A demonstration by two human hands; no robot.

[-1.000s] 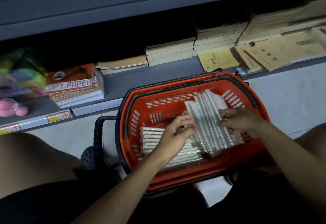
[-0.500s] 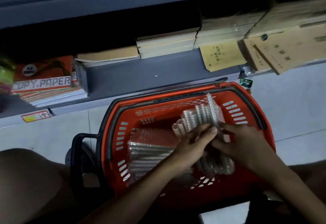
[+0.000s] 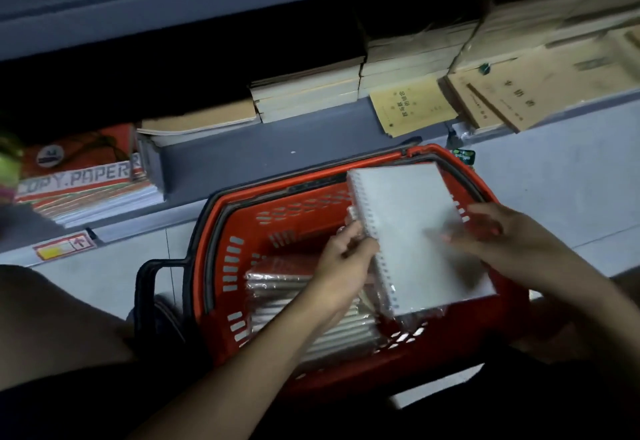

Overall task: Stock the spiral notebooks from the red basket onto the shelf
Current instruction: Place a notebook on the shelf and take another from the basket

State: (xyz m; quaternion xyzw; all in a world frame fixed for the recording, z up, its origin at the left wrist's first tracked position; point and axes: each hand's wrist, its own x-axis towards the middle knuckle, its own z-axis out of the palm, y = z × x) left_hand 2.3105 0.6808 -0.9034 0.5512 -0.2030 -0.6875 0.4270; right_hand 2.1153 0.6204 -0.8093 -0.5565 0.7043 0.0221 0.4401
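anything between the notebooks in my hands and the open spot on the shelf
Nothing visible. The white spiral notebooks, held by the left hand and right hand, are above the red plastic basket; the bare grey shelf lies just beyond its rim.

Head view, steeply down, close
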